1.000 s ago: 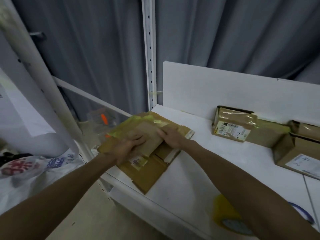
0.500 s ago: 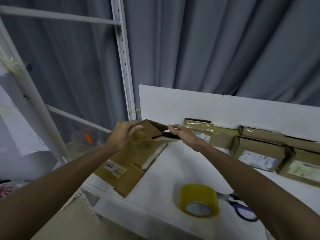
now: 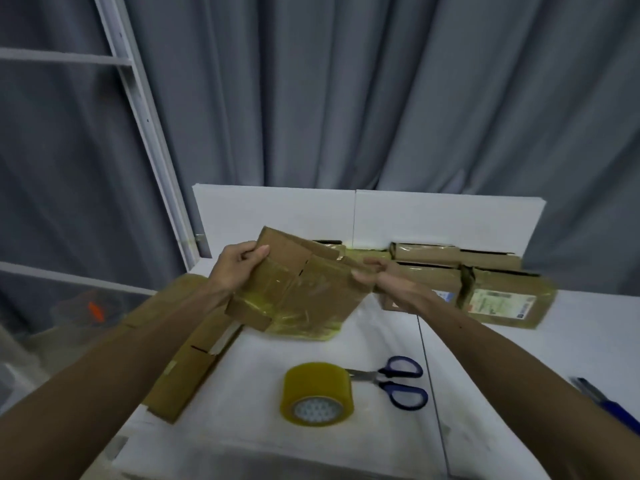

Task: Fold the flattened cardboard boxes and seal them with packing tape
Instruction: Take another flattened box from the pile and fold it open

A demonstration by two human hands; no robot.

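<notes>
Both hands hold a flattened cardboard box (image 3: 304, 289) up: left hand (image 3: 239, 268) grips its left edge, right hand (image 3: 377, 278) pinches its right. Below sits the tape roll (image 3: 317, 393).

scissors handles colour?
Blue, on the scissors lying beside the tape roll on the table; the head view shows them clearly.

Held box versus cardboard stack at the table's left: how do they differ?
The held box is aloft, gripped by left hand and right hand; the cardboard stack lies flat on the table. The held box shows glossy tape; the cardboard stack looks mostly bare. Both are brown, flattened.
</notes>
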